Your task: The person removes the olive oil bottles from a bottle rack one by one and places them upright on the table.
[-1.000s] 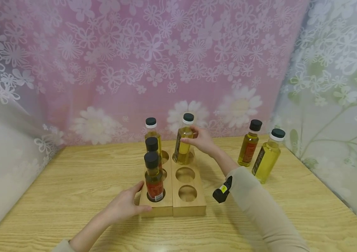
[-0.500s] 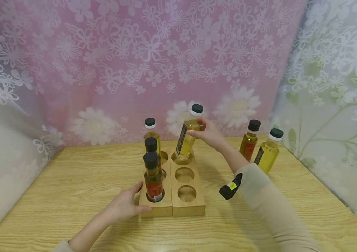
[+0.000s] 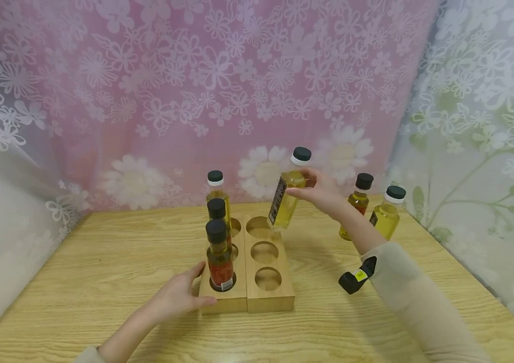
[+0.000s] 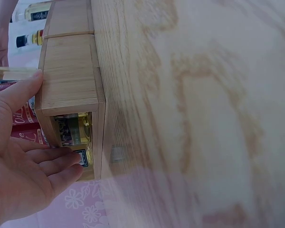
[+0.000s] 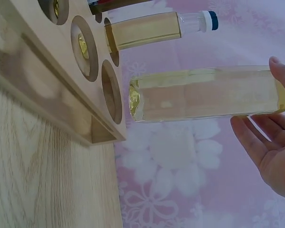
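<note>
In the head view my right hand holds a clear bottle of pale yellow oil with a dark green cap, tilted, its base above the right rear of a wooden bottle rack. The right wrist view shows thumb and fingers on opposite sides of this oil bottle, its base apart from the rack's holes. My left hand rests at the rack's front left corner, thumb on the front and fingers along the side. In the left wrist view its fingertips touch the rack's open end.
Several bottles stand in the rack's left row, a red-labelled bottle foremost. To the right on the table stand another red-labelled bottle and a green-capped oil bottle. A floral curtain hangs behind the table.
My right hand has lifted the oil bottle out of the rear right hole and carried it to the right, tilting it. My left hand has stayed at the rack's corner.
</note>
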The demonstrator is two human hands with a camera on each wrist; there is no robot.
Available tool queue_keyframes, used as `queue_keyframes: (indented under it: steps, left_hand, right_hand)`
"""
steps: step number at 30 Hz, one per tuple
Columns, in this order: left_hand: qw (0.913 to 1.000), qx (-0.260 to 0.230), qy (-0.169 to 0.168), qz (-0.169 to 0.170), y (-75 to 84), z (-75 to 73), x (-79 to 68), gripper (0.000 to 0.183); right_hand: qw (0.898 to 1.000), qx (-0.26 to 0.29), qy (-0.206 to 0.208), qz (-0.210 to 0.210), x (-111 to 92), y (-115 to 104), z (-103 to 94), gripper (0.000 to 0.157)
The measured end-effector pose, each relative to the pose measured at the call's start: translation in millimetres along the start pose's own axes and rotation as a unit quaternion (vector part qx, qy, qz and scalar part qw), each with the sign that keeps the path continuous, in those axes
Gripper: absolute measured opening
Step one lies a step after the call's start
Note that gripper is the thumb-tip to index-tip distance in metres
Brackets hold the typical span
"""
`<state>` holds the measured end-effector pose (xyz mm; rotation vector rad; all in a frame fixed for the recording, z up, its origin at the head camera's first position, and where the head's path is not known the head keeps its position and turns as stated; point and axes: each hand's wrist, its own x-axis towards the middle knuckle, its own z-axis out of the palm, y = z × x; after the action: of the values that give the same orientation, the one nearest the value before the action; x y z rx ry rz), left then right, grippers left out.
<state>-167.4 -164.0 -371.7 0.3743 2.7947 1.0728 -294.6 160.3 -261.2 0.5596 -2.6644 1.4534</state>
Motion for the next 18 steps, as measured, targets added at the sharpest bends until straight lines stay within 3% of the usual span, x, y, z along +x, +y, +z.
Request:
queue_keyframes:
  steps: [18]
  left_hand:
    - [1.0, -0.005, -0.006, 0.003, -2.4, -0.1, 0.6, 0.096]
  right_hand:
    - [0.996, -0.081, 0.033, 0.005, -52.7, 4.9, -42.3, 0.075]
